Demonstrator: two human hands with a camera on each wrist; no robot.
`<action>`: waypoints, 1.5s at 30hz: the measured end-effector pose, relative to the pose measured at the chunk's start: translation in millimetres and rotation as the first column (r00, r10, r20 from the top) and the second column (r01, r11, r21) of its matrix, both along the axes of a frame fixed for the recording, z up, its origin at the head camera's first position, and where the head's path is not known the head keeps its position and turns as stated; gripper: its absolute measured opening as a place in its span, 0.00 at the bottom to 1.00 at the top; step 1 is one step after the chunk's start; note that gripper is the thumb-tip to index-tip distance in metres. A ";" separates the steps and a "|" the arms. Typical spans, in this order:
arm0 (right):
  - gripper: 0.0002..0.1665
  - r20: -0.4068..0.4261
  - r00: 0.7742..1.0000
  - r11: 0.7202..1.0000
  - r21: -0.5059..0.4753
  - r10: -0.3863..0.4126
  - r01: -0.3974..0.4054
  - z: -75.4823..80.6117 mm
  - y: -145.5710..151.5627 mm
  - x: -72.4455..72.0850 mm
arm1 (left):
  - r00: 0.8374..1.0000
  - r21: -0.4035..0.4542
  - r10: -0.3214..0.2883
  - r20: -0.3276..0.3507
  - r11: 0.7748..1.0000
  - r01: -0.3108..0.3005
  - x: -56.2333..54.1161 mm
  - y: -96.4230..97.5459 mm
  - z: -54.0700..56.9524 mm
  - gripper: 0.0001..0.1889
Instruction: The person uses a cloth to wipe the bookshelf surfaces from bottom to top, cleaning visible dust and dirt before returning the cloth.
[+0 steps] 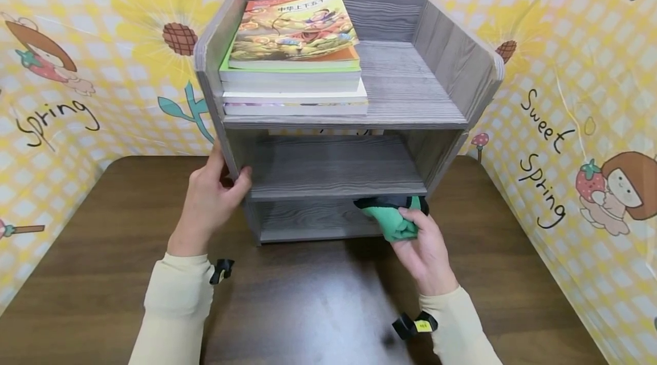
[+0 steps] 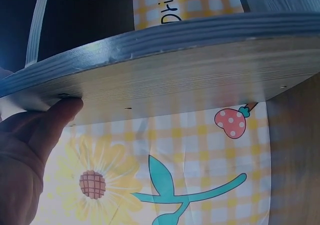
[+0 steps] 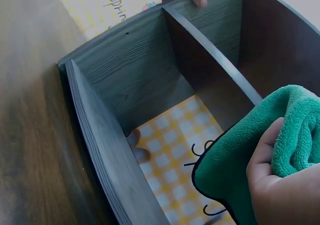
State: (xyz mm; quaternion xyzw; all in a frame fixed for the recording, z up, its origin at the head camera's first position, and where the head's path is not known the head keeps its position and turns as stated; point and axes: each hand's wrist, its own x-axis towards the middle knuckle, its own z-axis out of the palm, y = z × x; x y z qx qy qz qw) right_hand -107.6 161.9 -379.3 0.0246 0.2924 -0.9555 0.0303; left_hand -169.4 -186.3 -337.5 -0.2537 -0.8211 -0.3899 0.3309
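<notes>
A small grey wood-grain shelf (image 1: 339, 165) stands on a brown wooden table. With thumb and fingers, my left hand (image 1: 207, 202) grips the edge of its left side panel, about level with the middle board; the left wrist view shows the outer face of that panel (image 2: 165, 87). My right hand (image 1: 423, 245) holds a bunched green cloth (image 1: 392, 219) with a black border, at the lower compartment's right front. In the right wrist view, fingers curl into the fluffy cloth (image 3: 240, 150), and part of it hangs down in front of the opening.
A stack of books (image 1: 295, 82) lies on the left of the top board, the uppermost a colourful paperback (image 1: 295, 28). Yellow checked sheeting (image 1: 564, 97) with printed flowers hangs behind and beside the table (image 1: 308, 302).
</notes>
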 end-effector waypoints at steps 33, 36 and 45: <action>0.10 -0.037 0.991 0.925 0.355 -0.130 0.135 -7.1 -7.9 -9.9 | 1.000 0.005 -0.006 0.015 1.000 0.006 0.7 1.7 2.0 0.39; 0.07 -0.063 0.980 0.657 0.733 -0.190 0.175 -10.2 -14.9 -12.0 | 1.000 0.012 0.000 0.019 1.000 -0.001 0.5 1.2 2.7 0.38; 0.38 -0.074 0.992 -0.313 0.944 0.103 0.103 -15.1 -25.7 -28.0 | 1.000 0.003 -0.002 0.021 1.000 0.002 0.2 1.1 2.4 0.38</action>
